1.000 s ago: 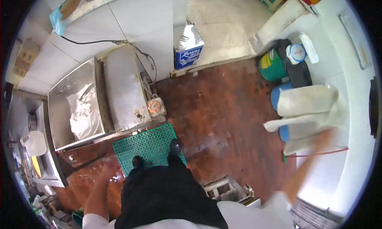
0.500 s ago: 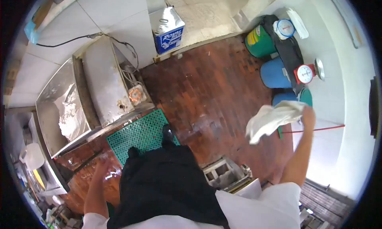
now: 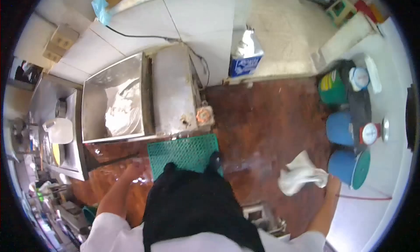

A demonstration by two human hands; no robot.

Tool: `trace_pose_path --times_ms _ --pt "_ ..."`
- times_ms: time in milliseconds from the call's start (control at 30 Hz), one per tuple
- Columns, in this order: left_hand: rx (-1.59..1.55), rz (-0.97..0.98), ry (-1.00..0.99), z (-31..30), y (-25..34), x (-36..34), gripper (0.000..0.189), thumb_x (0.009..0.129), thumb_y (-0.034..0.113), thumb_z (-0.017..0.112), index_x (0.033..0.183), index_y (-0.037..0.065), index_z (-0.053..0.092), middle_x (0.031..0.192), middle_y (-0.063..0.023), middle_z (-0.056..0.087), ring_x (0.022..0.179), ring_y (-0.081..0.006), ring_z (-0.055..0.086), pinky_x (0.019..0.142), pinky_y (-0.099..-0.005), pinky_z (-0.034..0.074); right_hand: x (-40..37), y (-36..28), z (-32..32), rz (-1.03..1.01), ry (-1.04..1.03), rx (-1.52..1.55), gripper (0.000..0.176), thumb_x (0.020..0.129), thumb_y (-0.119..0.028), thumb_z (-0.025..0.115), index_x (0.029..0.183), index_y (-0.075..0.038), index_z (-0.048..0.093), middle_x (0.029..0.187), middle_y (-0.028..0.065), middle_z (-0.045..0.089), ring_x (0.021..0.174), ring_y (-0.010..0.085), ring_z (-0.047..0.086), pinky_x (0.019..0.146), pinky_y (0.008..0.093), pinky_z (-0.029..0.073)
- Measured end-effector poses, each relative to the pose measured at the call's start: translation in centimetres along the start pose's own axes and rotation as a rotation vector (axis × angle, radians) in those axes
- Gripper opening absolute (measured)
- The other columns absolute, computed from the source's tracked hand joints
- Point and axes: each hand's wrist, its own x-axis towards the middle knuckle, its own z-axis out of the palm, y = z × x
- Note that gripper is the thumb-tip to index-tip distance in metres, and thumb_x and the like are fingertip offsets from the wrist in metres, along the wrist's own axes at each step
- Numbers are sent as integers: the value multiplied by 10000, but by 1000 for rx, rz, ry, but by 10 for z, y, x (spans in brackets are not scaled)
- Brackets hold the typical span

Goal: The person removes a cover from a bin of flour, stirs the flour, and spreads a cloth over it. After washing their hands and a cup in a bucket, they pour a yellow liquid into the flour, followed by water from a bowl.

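Note:
A white cloth (image 3: 302,175) hangs bunched and loose from my right hand (image 3: 333,181), out to the right above the brown floor. My fingers are closed on one end of it, partly hidden by the fabric. Empty-looking and smeared by motion, my left hand (image 3: 134,168) is held low at the left, near the green perforated mat (image 3: 183,149). Its fingers cannot be made out. Ahead to the left stands a steel trough (image 3: 94,107) containing a pale, dough-like mass (image 3: 124,110).
Blue buckets (image 3: 340,128), a green bucket (image 3: 331,88) and a red dial scale (image 3: 370,134) line the right wall. A blue tin (image 3: 246,66) stands by the raised doorway. At left is a steel counter (image 3: 78,153) with a white plastic jug (image 3: 61,131). My feet are on the mat.
The view has turned left, so the trough, mat and buckets appear farther right. My right hand and the cloth have come lower and closer to my body, and the cloth's shape has changed.

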Motion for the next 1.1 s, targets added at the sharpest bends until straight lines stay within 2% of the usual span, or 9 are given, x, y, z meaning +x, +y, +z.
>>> trace_pose_path --times_ms 67,167,200,300,500,633,833,967,1100 --pt "996 546 -107 7 -63 36 282 848 316 562 979 91 671 882 -119 668 788 -241 663 639 -412 537 -9 25 25 23 9 77 398 903 -283 469 1051 55 619 928 273 637 874 433 609 778 518 455" --pt "505 331 -7 48 -154 65 272 801 326 595 948 120 694 850 -126 667 837 -252 659 652 -417 535 -27 48 47 -58 37 -97 391 892 -293 480 940 52 656 916 292 629 822 445 613 730 521 468" --pt "731 455 97 27 -72 21 268 789 354 595 870 125 709 791 -133 658 802 -258 662 683 -425 526 -34 45 41 -68 37 -95 391 892 -293 480 940 52 656 916 292 629 822 445 613 730 521 468" --pt "34 240 64 62 -97 57 257 798 351 587 864 136 712 779 -136 652 823 -273 658 722 -426 520 -46 46 41 85 -139 -25 394 878 -297 503 867 66 656 878 289 632 818 441 615 735 517 466" --pt "146 125 -88 48 -10 43 298 789 383 614 928 136 709 849 -134 670 830 -289 654 732 -406 520 -69 9 2 87 -59 -5 404 867 -310 531 810 75 638 807 282 620 787 445 601 728 515 451" --pt "40 141 -24 23 84 4 369 767 423 655 998 140 702 820 -124 663 790 -305 644 721 -411 517 -73 -20 -20 38 184 188 403 876 -329 528 858 61 627 795 277 602 771 449 573 721 514 435" --pt "306 764 -44 18 283 -12 843 699 462 751 1397 141 405 1034 -139 618 933 -317 602 801 -402 491 -83 -110 -134 -17 276 275 464 909 -402 516 734 28 544 752 242 585 698 425 542 619 473 400" --pt "347 1221 137 38 407 -23 1064 687 457 760 1464 49 158 1082 -208 575 981 -364 592 804 -448 494 -110 -165 -206 -82 331 519 326 885 -289 597 779 20 589 690 178 556 621 282 525 594 368 409" --pt "453 1179 226 62 493 -26 1009 694 421 756 1424 12 192 1059 -193 583 992 -355 598 844 -452 487 -157 -192 -240 -86 342 791 272 875 -249 613 776 4 601 659 54 528 640 143 478 595 301 389"
